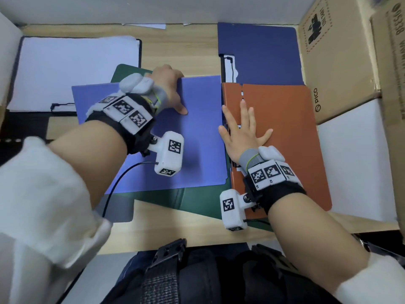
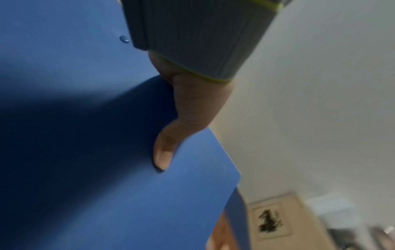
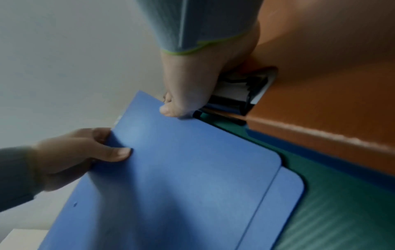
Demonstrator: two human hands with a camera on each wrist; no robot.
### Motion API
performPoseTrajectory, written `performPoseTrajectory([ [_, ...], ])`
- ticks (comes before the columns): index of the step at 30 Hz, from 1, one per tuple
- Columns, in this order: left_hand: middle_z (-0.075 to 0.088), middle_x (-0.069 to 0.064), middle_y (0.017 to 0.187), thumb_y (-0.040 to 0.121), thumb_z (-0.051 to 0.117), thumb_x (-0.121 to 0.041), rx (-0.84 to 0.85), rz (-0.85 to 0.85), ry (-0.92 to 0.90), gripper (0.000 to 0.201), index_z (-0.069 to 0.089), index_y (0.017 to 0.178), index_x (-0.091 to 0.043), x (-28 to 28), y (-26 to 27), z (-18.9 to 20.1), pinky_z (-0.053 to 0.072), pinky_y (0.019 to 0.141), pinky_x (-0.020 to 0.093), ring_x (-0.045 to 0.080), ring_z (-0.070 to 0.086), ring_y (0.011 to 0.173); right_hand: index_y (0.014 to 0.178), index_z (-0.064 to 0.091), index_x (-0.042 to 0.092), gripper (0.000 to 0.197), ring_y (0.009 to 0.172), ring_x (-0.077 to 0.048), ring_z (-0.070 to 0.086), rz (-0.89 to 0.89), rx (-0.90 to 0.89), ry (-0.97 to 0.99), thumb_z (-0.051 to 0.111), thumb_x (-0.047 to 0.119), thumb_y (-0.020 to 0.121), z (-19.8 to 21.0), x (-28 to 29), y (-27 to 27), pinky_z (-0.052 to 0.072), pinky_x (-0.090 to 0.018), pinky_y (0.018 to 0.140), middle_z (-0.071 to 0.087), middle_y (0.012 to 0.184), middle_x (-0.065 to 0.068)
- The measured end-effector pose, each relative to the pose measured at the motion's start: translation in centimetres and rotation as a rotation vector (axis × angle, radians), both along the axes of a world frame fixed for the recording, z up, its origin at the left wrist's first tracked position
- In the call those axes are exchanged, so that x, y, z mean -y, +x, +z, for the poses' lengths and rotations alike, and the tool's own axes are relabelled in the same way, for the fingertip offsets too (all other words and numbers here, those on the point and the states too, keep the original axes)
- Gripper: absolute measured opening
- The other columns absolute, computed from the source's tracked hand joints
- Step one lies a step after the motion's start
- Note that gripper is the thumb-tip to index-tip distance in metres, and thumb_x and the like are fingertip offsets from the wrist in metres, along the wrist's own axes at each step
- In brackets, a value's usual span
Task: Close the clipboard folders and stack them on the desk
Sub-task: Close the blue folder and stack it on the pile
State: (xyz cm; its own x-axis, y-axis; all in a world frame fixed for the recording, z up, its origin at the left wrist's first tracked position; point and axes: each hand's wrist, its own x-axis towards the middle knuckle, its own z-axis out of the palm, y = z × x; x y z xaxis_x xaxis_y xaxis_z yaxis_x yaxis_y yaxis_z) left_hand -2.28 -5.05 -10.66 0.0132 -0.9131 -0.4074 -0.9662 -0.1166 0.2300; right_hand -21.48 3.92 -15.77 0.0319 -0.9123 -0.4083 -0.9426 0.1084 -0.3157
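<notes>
A light blue clipboard folder lies on a green folder at mid desk. My left hand grips the far edge of its cover, fingers curled over the edge and thumb on top. In the right wrist view the cover sits just above its own back panel, and the left hand holds its corner. My right hand lies flat with spread fingers on a closed orange folder, which rests partly on the green folder.
A dark blue folder lies open behind the orange one. An open black clipboard with white paper fills the back left. Cardboard boxes wall off the right side. Bare wooden desk shows at the back and the front edge.
</notes>
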Motion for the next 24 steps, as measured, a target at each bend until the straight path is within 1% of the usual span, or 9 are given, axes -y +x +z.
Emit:
performPoseTrajectory([
  [3, 0.056, 0.012, 0.122, 0.053, 0.087, -0.030, -0.075, 0.087, -0.137, 0.068, 0.062, 0.114, -0.014, -1.3, 1.4, 3.0, 0.035, 0.095, 0.041, 0.033, 0.051, 0.117, 0.141, 0.020, 0.052, 0.047, 0.148, -0.013, -0.014, -0.092, 0.087, 0.030, 0.013, 0.056, 0.095, 1.3, 0.4, 1.0, -0.006, -0.073, 0.105, -0.013, 0.160, 0.012],
  [6, 0.055, 0.009, 0.112, 0.057, 0.084, -0.033, -0.134, 0.145, -0.282, 0.055, 0.065, 0.106, -0.018, -2.4, 2.5, 6.5, 0.033, 0.096, 0.040, 0.031, 0.051, 0.115, 0.129, 0.050, 0.035, 0.059, 0.148, -0.017, -0.007, -0.285, 0.260, 0.105, 0.010, 0.059, 0.093, 3.7, 1.4, 2.6, -0.008, -0.068, 0.109, -0.001, 0.161, 0.006],
  [8, 0.051, 0.008, 0.102, 0.059, 0.081, -0.039, -0.176, 0.181, -0.409, 0.047, 0.067, 0.099, -0.020, -3.5, 3.8, 9.1, 0.036, 0.090, 0.038, 0.031, 0.053, 0.109, 0.115, 0.060, 0.030, 0.065, 0.139, -0.018, 0.024, -0.393, 0.438, 0.128, 0.010, 0.064, 0.091, 5.8, 1.9, 4.3, 0.003, -0.058, 0.116, 0.032, 0.149, -0.002],
  [10, 0.053, 0.009, 0.098, 0.060, 0.076, -0.043, -0.211, 0.160, -0.508, 0.045, 0.067, 0.095, -0.017, -4.0, 3.8, 10.8, 0.038, 0.088, 0.039, 0.032, 0.054, 0.106, 0.104, 0.061, 0.024, 0.063, 0.110, -0.018, 0.049, -0.491, 0.607, 0.151, 0.017, 0.066, 0.089, 6.7, 2.5, 5.2, 0.026, -0.043, 0.113, 0.055, 0.117, 0.000],
  [13, 0.061, 0.001, 0.103, 0.061, 0.073, -0.043, -0.244, 0.109, -0.614, 0.046, 0.068, 0.100, -0.018, -5.3, 3.9, 12.7, 0.037, 0.093, 0.040, 0.029, 0.052, 0.109, 0.111, 0.060, 0.023, 0.059, 0.108, -0.018, 0.057, -0.670, 0.904, 0.237, 0.036, 0.064, 0.077, 7.9, 2.7, 6.3, 0.044, -0.042, 0.099, 0.062, 0.117, 0.006],
  [15, 0.051, -0.017, 0.082, 0.055, 0.071, -0.045, -0.320, 0.065, -0.654, 0.047, 0.068, 0.095, -0.019, -6.2, 4.2, 13.4, 0.036, 0.093, 0.041, 0.026, 0.052, 0.107, 0.089, 0.061, 0.027, 0.027, 0.092, -0.013, 0.059, -0.734, 1.060, 0.270, 0.045, 0.047, 0.084, 8.6, 2.9, 6.2, 0.049, -0.037, 0.083, 0.064, 0.097, 0.010],
  [17, 0.039, -0.021, 0.072, 0.051, 0.072, -0.045, -0.409, 0.012, -0.733, 0.046, 0.070, 0.088, -0.019, -7.2, 5.0, 13.8, 0.039, 0.091, 0.044, 0.024, 0.054, 0.097, 0.076, 0.056, 0.026, 0.014, 0.080, -0.011, 0.054, -0.728, 1.088, 0.254, 0.050, 0.029, 0.088, 9.5, 3.2, 5.9, 0.050, -0.034, 0.079, 0.057, 0.081, 0.008],
  [21, 0.046, -0.020, 0.079, 0.051, 0.076, -0.033, -0.677, -0.009, -0.893, 0.035, 0.071, 0.079, -0.013, -8.8, 6.1, 13.1, 0.046, 0.083, 0.048, 0.008, 0.050, 0.084, 0.079, 0.053, 0.019, 0.011, 0.088, -0.020, 0.051, -0.739, 1.039, 0.266, 0.051, 0.015, 0.089, 9.6, 3.7, 4.4, 0.051, -0.034, 0.072, 0.053, 0.087, -0.004],
  [24, 0.054, -0.020, 0.106, 0.054, 0.076, -0.033, -0.719, -0.026, -0.920, 0.036, 0.063, 0.087, -0.024, -9.8, 6.9, 12.0, 0.034, 0.102, 0.060, 0.017, 0.050, 0.120, 0.078, 0.058, 0.010, 0.011, 0.065, -0.024, 0.065, -0.844, 1.124, 0.350, 0.057, 0.006, 0.088, 9.1, 3.1, 3.7, 0.059, -0.029, 0.051, 0.061, 0.075, -0.011],
])
